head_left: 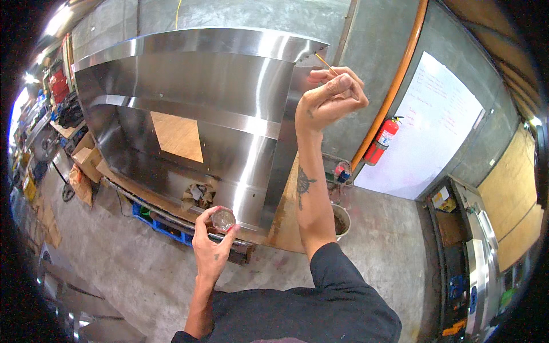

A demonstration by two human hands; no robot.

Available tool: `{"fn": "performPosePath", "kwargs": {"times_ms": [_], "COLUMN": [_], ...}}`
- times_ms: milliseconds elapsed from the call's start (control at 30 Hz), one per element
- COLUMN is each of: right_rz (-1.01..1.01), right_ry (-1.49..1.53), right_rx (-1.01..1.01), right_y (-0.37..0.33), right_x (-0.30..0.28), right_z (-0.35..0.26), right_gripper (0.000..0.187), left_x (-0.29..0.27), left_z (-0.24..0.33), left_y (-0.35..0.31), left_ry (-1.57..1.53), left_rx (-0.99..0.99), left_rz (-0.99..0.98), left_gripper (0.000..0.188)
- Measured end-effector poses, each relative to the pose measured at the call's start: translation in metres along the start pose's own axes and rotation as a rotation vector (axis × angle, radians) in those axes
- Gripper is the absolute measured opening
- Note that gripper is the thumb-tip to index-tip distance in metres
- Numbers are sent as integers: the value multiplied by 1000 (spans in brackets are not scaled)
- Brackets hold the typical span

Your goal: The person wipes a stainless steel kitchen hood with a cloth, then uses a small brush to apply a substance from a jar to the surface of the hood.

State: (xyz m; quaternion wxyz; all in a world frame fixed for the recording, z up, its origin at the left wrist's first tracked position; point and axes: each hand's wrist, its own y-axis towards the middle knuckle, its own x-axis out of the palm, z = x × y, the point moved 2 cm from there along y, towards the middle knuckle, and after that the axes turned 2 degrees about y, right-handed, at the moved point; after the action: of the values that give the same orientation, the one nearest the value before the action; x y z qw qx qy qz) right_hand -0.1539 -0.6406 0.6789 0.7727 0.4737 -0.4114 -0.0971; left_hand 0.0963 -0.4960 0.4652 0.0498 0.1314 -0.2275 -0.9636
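My right hand (337, 94) is raised, its fingers closed round a thin yellow stick (326, 62). The stick's far tip meets the upper right corner of a large stainless steel hood-like box (189, 80), by a row of small dark marks. Too little shows of that tip to tell whether it has bristles. Lower down, my left hand (211, 243) grips a small round cup (222, 219) between thumb and fingers. Greyish, shiny contents show in its open top. Just behind the cup, crumpled brown paper (199, 195) lies inside the steel box.
The steel box rests on a bench with a blue crate (163, 226) beneath. To the right are a bucket (342, 222), a red fire extinguisher (382, 142), an orange pipe (394, 80) and a whiteboard (426, 126). A dark shelf unit (452, 240) stands farther right, cardboard boxes (87, 155) at left.
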Motion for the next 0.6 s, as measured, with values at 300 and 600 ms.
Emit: {"fn": "performPosePath", "kwargs": {"times_ms": [300, 600], "right_rz": [-39, -40], "right_ry": [70, 41], "right_rx": [76, 88], "right_y": [0, -2], "right_x": [-1, 0], "right_z": [3, 4], "right_gripper": [15, 14], "left_x": [9, 12], "left_z": [-5, -12], "left_y": [-5, -4], "left_ry": [-18, -49], "left_rx": [18, 8], "left_rz": [-4, -14], "left_gripper": [55, 55]}}
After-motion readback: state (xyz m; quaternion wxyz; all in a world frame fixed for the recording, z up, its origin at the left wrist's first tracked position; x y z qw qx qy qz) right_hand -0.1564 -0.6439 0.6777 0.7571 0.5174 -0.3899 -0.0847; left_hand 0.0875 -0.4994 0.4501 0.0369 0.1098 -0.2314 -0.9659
